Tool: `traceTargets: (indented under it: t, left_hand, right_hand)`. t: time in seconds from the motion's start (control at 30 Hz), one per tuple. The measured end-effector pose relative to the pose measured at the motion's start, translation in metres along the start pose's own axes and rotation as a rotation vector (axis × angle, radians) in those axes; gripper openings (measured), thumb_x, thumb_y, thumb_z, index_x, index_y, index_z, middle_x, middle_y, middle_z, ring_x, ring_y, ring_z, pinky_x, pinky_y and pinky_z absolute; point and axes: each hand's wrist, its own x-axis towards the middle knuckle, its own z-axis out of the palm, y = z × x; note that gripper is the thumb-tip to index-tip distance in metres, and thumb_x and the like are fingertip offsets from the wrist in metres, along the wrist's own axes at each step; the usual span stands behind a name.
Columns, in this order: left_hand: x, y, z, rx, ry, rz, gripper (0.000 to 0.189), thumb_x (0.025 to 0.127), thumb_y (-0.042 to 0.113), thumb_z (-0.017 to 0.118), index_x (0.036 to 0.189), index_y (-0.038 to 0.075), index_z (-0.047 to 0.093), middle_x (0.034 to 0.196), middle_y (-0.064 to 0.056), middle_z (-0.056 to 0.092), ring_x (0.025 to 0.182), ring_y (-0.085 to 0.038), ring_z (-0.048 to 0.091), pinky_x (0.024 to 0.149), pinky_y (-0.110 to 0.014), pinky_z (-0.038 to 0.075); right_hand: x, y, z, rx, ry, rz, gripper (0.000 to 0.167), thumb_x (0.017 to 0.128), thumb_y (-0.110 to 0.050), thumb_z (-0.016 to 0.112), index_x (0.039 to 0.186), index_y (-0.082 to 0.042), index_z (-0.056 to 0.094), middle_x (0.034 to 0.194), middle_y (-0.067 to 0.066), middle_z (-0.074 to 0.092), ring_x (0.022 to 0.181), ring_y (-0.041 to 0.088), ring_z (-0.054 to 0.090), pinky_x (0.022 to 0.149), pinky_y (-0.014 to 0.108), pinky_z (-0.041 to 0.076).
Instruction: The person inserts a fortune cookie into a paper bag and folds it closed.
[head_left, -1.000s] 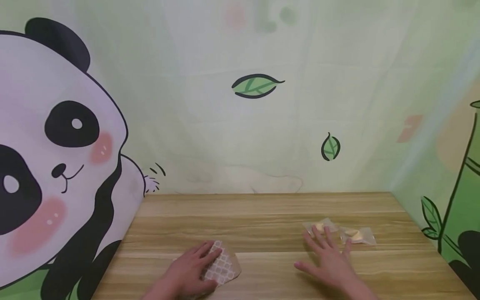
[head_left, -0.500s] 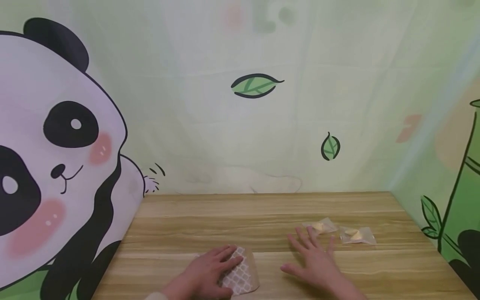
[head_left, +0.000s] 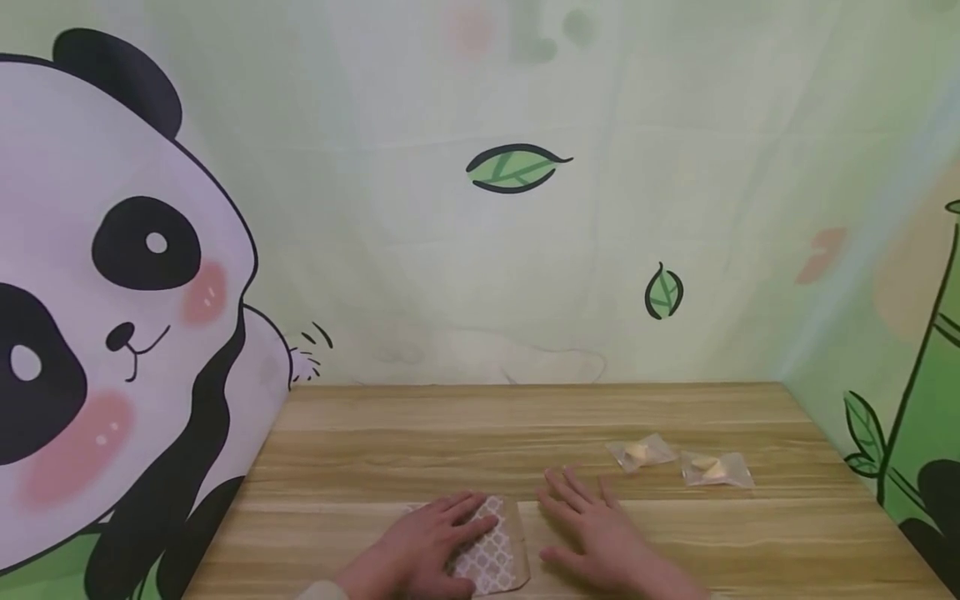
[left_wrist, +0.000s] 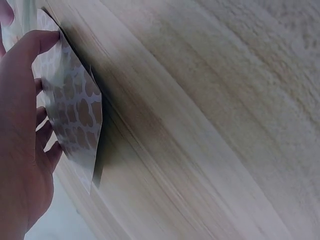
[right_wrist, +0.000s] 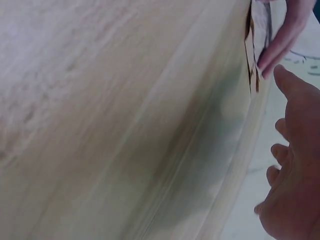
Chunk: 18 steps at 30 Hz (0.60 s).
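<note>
A flat kraft-brown paper bag with a white lattice pattern [head_left: 491,554] lies on the table near its front. Resting on top of the bag is my left hand [head_left: 427,542], fingers spread and covering its left part. The left wrist view shows the thumb and fingertips against the patterned face of the bag [left_wrist: 75,110]. My right hand [head_left: 600,537] holds nothing; its fingers are extended just right of the bag, low over the table. In the right wrist view, the right thumb points toward the bag's edge [right_wrist: 252,50], where part of the left hand [right_wrist: 290,30] shows.
Two small clear packets, the left one [head_left: 641,452] and the right one [head_left: 716,471], lie at the right of the wood-grain table [head_left: 420,442], each with something pale yellow inside. A printed panda backdrop [head_left: 420,250] rises behind the table and along its sides.
My left hand has slid the patterned bag to the right across the table. My right hand has moved left, away from the clear packets and close to the bag.
</note>
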Motion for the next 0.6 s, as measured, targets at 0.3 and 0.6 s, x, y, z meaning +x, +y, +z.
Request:
traceTargets:
  t: [0.3, 0.6]
  left_hand:
    - [-0.001, 0.001, -0.001, -0.006, -0.008, 0.002, 0.086, 0.088, 0.068, 0.062, 0.165, 0.033, 0.043, 0.173, -0.001, 0.034, 0.156, -0.025, 0.038, 0.122, -0.043, 0.042]
    - [-0.003, -0.003, -0.001, -0.007, -0.024, 0.015, 0.085, 0.090, 0.068, 0.061, 0.165, 0.032, 0.043, 0.174, -0.001, 0.033, 0.157, -0.023, 0.036, 0.124, -0.043, 0.039]
  right_hand:
    - [0.013, -0.009, 0.012, -0.024, -0.072, -0.167, 0.067, 0.108, -0.051, 0.056, 0.160, -0.009, 0.049, 0.167, 0.013, 0.043, 0.156, 0.037, 0.037, 0.124, 0.069, 0.026]
    - [0.016, -0.006, 0.028, -0.064, -0.065, -0.242, 0.064, 0.110, -0.048, 0.053, 0.158, -0.005, 0.051, 0.164, 0.011, 0.049, 0.152, 0.035, 0.043, 0.118, 0.068, 0.036]
